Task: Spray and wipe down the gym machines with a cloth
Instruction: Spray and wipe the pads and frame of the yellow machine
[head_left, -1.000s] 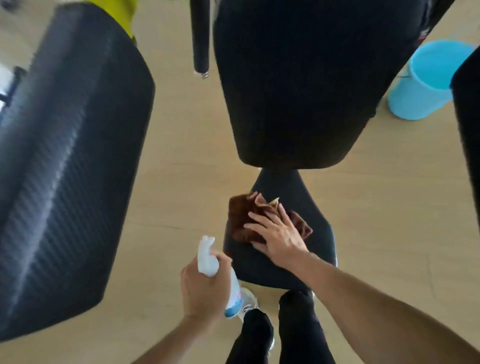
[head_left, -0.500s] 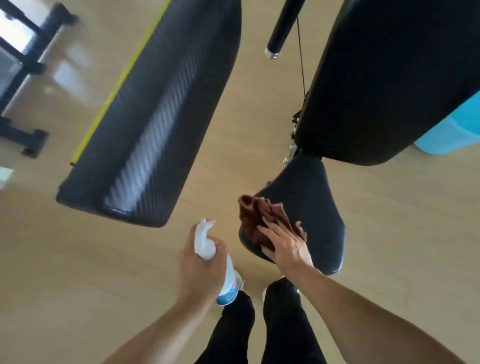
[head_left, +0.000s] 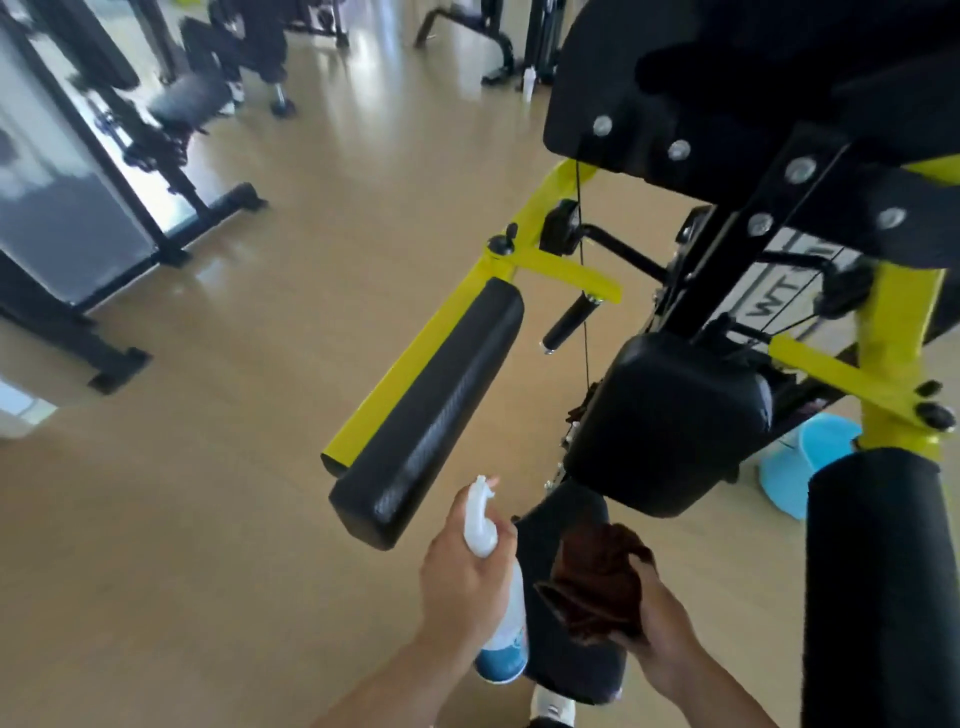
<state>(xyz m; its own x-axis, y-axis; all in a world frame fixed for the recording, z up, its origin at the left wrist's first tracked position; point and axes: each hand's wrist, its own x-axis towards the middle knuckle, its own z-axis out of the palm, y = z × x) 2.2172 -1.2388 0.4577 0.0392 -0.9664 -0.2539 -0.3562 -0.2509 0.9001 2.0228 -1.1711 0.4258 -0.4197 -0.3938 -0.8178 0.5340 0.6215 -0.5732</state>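
Count from my remote seat: what I can tally in the head view.

I count two hands, the left hand (head_left: 462, 582) and the right hand (head_left: 662, 629); one spray bottle (head_left: 493, 587); one brown cloth (head_left: 597, 582); one blue bucket (head_left: 802, 467). On the yellow-framed machine (head_left: 550, 208) I see four black pads: a long arm pad (head_left: 431, 415), a back pad (head_left: 670, 421), a seat pad (head_left: 566, 670) and a roller pad (head_left: 878, 587). One small white bottle (head_left: 529, 83) stands far off.
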